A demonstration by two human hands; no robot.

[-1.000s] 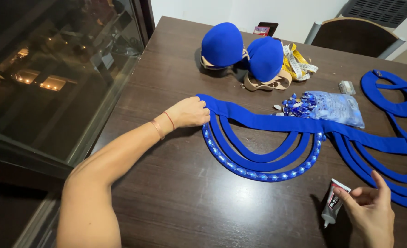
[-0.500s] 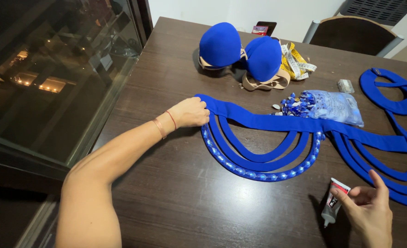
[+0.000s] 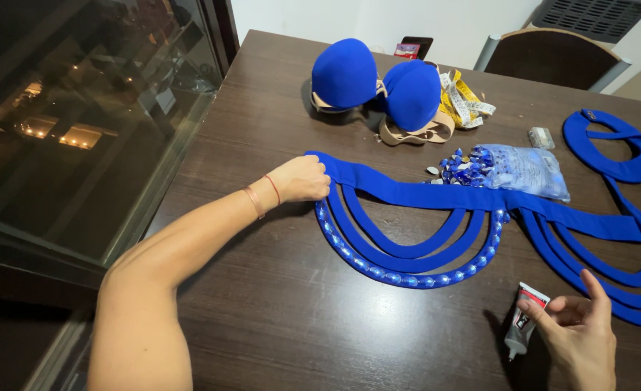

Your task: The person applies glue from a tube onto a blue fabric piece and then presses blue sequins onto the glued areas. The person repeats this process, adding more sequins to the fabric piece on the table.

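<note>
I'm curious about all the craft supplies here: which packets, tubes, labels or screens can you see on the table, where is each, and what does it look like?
Glue tube: small, pale grey with a red-and-white label, held in the right hand at the near edge of the table.
Clear plastic bag: right of centre, crumpled, with blue gems spilling from its left end.
Small clear packet: just beyond the bag, squarish.
Dark phone-like slab: far edge, behind the blue cups, beside something red.

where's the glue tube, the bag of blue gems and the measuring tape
glue tube (image 3: 521, 326), head view, on its grey body
bag of blue gems (image 3: 521, 168), head view, middle of the clear bag
measuring tape (image 3: 465, 103), head view, on the yellow coils
</note>
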